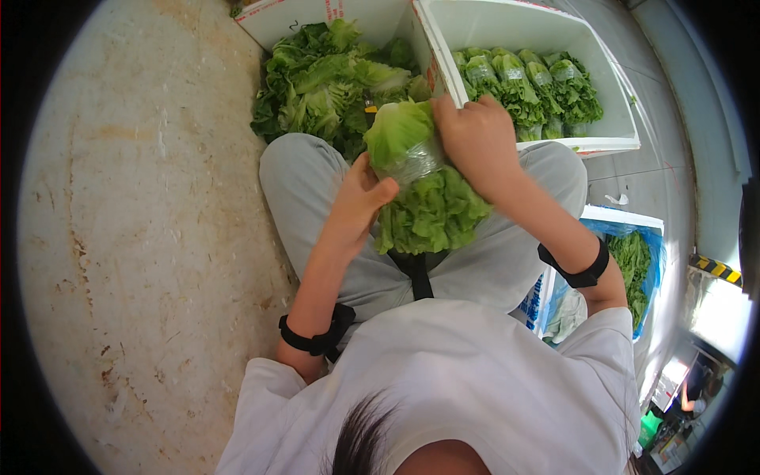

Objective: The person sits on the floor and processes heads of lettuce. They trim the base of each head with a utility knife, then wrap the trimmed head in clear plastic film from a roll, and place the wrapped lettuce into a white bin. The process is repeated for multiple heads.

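Note:
A bundle of green lettuce point(431, 210) is held over my lap, with a band of clear plastic film point(417, 162) round its middle. My left hand point(360, 198) grips its left side, the thumb lying across the leaves. On the upper right side, my right hand point(479, 142) is closed against the bundle with bent fingers. What its fingertips pinch is hidden. Loose lettuce leaves and heads point(328, 87) fill the box just beyond my knees. Among them shows a small black and yellow tool point(370, 107), partly covered by the bundle.
A white foam box point(582, 144) at the far right holds several film-wrapped lettuce bundles point(518, 87). By my right elbow stands another box with blue lining point(651, 277) and leafy greens point(631, 269). A stained pale surface point(158, 237) runs along my left.

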The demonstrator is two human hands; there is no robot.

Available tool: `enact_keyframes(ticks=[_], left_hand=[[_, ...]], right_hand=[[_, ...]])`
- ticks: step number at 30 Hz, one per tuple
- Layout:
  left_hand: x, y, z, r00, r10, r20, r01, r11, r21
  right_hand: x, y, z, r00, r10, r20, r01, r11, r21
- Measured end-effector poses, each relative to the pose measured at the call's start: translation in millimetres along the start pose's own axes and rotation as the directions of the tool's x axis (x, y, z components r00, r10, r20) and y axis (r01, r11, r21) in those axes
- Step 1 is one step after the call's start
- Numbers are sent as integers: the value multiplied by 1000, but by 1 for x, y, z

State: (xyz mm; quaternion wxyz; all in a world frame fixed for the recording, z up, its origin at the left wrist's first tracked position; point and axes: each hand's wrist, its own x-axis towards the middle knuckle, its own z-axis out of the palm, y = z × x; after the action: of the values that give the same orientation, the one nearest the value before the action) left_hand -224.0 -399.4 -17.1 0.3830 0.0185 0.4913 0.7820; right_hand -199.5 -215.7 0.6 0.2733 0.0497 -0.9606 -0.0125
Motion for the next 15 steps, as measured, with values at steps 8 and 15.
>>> enact_keyframes(ticks=[8, 15], left_hand=[[7, -16, -30, 970, -226, 93, 244, 925, -293], [1, -20, -26, 869, 36, 494, 239, 843, -481]], right_hand=[[6, 2, -24, 849, 346, 400, -528, 516, 675], [1, -10, -34, 988, 123, 94, -144, 950, 278]])
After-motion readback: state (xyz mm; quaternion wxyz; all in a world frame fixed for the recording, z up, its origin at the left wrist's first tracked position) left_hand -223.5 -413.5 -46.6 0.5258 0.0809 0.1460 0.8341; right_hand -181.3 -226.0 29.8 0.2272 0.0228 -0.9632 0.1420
